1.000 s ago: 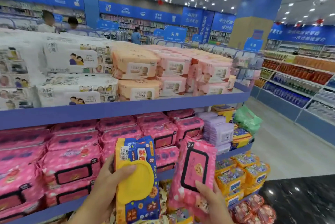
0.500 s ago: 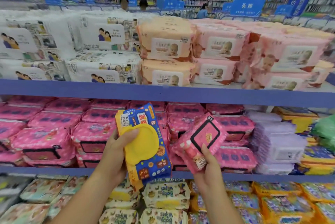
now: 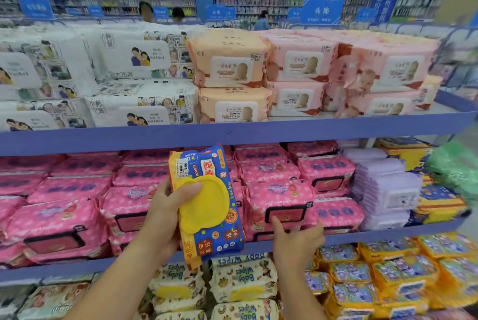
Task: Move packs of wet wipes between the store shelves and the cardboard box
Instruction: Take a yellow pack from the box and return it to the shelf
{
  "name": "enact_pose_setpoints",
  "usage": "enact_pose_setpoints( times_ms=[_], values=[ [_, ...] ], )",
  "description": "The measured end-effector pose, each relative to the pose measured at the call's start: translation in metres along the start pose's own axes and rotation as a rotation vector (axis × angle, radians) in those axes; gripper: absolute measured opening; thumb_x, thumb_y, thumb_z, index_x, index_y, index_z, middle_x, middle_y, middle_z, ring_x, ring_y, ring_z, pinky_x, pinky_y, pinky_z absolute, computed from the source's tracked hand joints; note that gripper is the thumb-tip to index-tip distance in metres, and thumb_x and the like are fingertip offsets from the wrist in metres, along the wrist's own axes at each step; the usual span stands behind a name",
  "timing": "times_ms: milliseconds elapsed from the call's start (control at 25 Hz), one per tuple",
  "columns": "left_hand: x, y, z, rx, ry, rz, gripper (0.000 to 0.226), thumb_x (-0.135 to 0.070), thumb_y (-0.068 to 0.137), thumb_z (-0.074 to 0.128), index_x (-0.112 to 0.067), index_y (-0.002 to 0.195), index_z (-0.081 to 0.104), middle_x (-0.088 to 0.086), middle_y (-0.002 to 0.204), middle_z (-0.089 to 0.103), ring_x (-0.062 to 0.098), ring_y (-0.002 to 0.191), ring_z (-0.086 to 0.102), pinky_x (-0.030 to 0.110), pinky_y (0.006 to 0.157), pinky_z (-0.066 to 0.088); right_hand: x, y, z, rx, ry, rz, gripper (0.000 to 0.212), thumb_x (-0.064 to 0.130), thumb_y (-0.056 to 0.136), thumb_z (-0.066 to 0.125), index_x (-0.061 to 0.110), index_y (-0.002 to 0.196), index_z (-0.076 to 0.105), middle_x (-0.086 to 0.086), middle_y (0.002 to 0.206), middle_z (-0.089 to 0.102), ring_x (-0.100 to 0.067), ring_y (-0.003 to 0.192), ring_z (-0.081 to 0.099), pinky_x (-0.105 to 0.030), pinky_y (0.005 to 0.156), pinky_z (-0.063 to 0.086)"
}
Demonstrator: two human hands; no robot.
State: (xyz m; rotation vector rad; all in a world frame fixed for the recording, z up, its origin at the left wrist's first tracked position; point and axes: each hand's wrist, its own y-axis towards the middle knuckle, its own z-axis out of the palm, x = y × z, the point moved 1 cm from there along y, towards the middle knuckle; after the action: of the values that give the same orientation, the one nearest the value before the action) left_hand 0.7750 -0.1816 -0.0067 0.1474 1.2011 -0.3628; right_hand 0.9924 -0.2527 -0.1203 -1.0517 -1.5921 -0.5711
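My left hand (image 3: 165,218) is closed around the blue and yellow pack (image 3: 219,239), with the thumb on its round yellow lid (image 3: 204,205). It holds the pack upright in front of the middle shelf (image 3: 388,235), not resting on anything. My right hand (image 3: 297,242) is at the lower front of a pink pack (image 3: 282,203), which sits at the front of that shelf on top of other pink packs. The hand is blurred, so I cannot tell if it grips the pack or only pushes it.

The pink pack is the main risk, I think. It lies close to the shelf edge, on soft packs. If the hand lets go before the pack is deep enough, it may slide forward and fall. The lid also looks smooth, so the held pack could slip under the thumb. Its low end hangs just before the shelf edge and could catch there.

My count: one blue and yellow pack in the hand and one pink pack at the other hand. On the top shelf (image 3: 336,125), two peach packs (image 3: 230,61) are stacked at the front. I see three shelf levels. The pink packs are too many and too blurred for a sure number. No cardboard box is in view.
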Motion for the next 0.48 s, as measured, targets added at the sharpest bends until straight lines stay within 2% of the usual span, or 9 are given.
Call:
enact_pose_setpoints(
  times_ms=[80,120,160,240,280,400,480],
  values=[
    [0.000,0.003,-0.003,0.045,0.012,0.002,0.088,-0.036,0.052,0.089,-0.015,0.132,0.059,0.017,0.120,0.072,0.044,0.104,0.071,0.063,0.086,0.056,0.010,0.011,-0.016,-0.197,-0.422,-0.355,0.124,0.066,0.058,0.066,0.007,0.155,0.017,-0.026,0.158,0.020,-0.045,0.142,0.025,-0.055,0.112,0.034],
    [0.000,0.003,-0.004,0.064,0.017,-0.003,0.091,-0.037,0.049,0.091,-0.015,0.132,0.059,0.017,0.120,0.072,0.044,0.104,0.071,0.062,0.086,0.057,0.013,0.021,-0.022,-0.186,-0.622,-0.553,0.119,0.067,0.061,0.062,0.010,0.157,0.020,-0.022,0.163,0.014,-0.043,0.147,0.016,-0.053,0.118,0.027],
    [0.001,0.004,-0.004,0.080,0.018,-0.009,0.093,-0.038,0.047,0.092,-0.015,0.131,0.059,0.016,0.120,0.073,0.043,0.103,0.072,0.061,0.085,0.057,0.018,0.030,-0.027,-0.091,-0.760,-0.699,0.111,0.065,0.067,0.064,0.015,0.157,0.023,-0.013,0.166,0.010,-0.041,0.151,0.008,-0.054,0.121,0.022],
    [0.006,0.005,-0.007,0.090,-0.006,-0.017,0.088,-0.036,0.048,0.089,-0.018,0.129,0.060,0.014,0.117,0.074,0.042,0.101,0.073,0.057,0.083,0.059,0.025,0.042,-0.028,0.141,-0.894,-0.734,0.094,0.056,0.080,0.068,0.023,0.157,0.026,0.003,0.166,0.008,-0.039,0.152,-0.002,-0.054,0.119,0.029],
    [0.009,0.005,-0.007,0.091,-0.030,-0.024,0.084,-0.035,0.050,0.087,-0.019,0.128,0.061,0.013,0.116,0.075,0.041,0.100,0.073,0.058,0.083,0.059,0.026,0.043,-0.028,0.176,-0.908,-0.708,0.089,0.053,0.085,0.067,0.025,0.158,0.025,0.005,0.167,0.009,-0.039,0.152,-0.005,-0.052,0.118,0.032],
    [0.019,0.012,-0.008,0.077,-0.093,-0.057,0.070,-0.028,0.064,0.084,-0.020,0.129,0.061,0.014,0.119,0.074,0.042,0.102,0.072,0.063,0.087,0.056,0.029,0.043,-0.028,0.134,-0.944,-0.718,0.089,0.060,0.085,0.062,0.029,0.158,0.022,0.008,0.167,0.011,-0.038,0.153,-0.003,-0.047,0.114,0.036],
    [0.022,0.015,-0.009,0.054,-0.115,-0.070,0.064,-0.028,0.069,0.079,-0.020,0.129,0.061,0.013,0.119,0.074,0.042,0.102,0.073,0.065,0.088,0.055,0.033,0.043,-0.030,0.142,-0.991,-0.697,0.091,0.064,0.083,0.064,0.029,0.157,0.025,0.008,0.166,0.014,-0.038,0.153,0.001,-0.049,0.120,0.028]
  ],
)
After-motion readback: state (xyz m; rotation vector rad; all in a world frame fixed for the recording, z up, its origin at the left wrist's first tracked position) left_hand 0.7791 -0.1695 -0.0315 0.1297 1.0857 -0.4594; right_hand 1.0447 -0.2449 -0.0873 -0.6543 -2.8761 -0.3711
